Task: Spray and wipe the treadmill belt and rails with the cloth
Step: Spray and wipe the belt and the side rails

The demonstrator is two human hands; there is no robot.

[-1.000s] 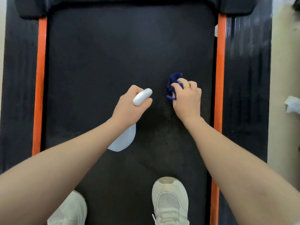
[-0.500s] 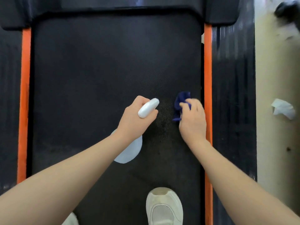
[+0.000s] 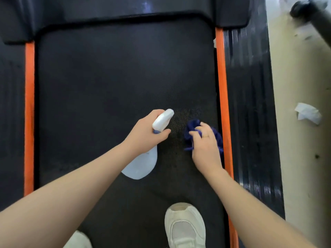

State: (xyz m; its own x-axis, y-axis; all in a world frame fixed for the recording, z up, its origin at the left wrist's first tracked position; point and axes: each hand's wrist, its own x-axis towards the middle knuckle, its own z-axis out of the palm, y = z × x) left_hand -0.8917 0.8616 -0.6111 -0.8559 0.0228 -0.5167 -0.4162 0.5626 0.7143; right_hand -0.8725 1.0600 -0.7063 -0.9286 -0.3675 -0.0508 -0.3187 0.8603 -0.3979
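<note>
On the far left runs the left orange rail [image 3: 29, 113], and beside it the black treadmill belt [image 3: 107, 77] fills the middle of the view. Near the centre, the left hand [image 3: 145, 135] is closed around the neck of the spray bottle [image 3: 143, 161], with the white nozzle pointing toward 1 o'clock and the pale body hanging toward 6 o'clock under the wrist. Just to the right there is a speckled, damp-looking patch on the belt, and at its 3 o'clock side the right hand [image 3: 206, 145] grips the bunched blue cloth [image 3: 190, 130] and presses it on the belt, very near the right orange rail [image 3: 223, 104]. To do this step well, I think the cloth should stay flat under the palm and travel in long strokes along the belt, covering the whole damp patch and then the strip next to the rail, while the bottle is kept lifted so it does not drip. At 6 o'clock a white shoe [image 3: 185, 228] stands on the belt, and on the floor at the far right lies a crumpled tissue [image 3: 307, 113]. Compared with half a second ago, the cloth hand has slid closer to the right rail and more cloth shows on its right side; the bottle hand is nearly unchanged.
</note>
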